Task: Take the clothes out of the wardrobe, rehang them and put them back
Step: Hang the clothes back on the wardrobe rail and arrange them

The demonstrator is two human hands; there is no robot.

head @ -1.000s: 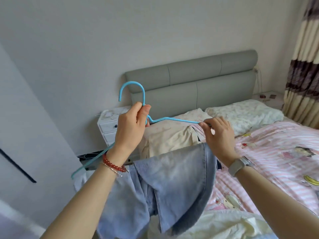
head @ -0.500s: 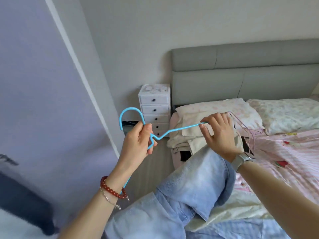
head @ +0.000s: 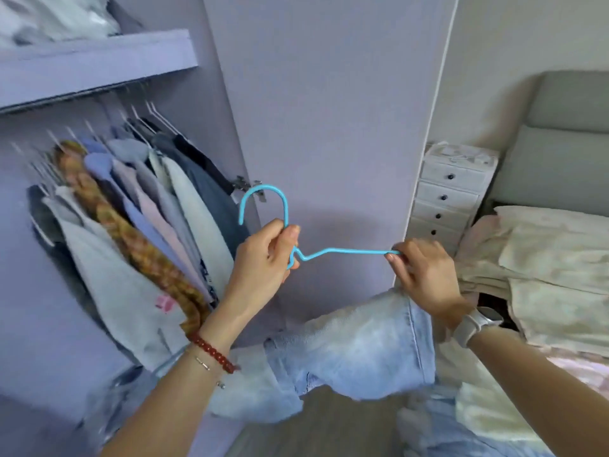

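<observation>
- The left hand [head: 263,258] grips the neck of a blue hanger [head: 346,251], fingers and thumb curled round the wire just below the hook, which stands upright above the fist.
- The right hand [head: 425,278] pinches the hanger's right shoulder wire at its far end, fingertips closed on it; the wire runs almost level between the two hands.
- A pair of light blue jeans [head: 356,351] hangs below both grips, draped under the right hand and sagging down between the forearms.
- A red bead bracelet [head: 214,352] sits on the left wrist and a watch [head: 474,323] on the right wrist.
- Left of the left hand, the open wardrobe [head: 99,61] shows a row of hung clothes [head: 138,232] under a shelf; they are blurred.
- Behind the hanger stands the wardrobe door [head: 329,110].
- Right of the right hand is a small white chest of drawers [head: 448,196], and beyond it a bed [head: 560,245] with folded clothes and pillows.
</observation>
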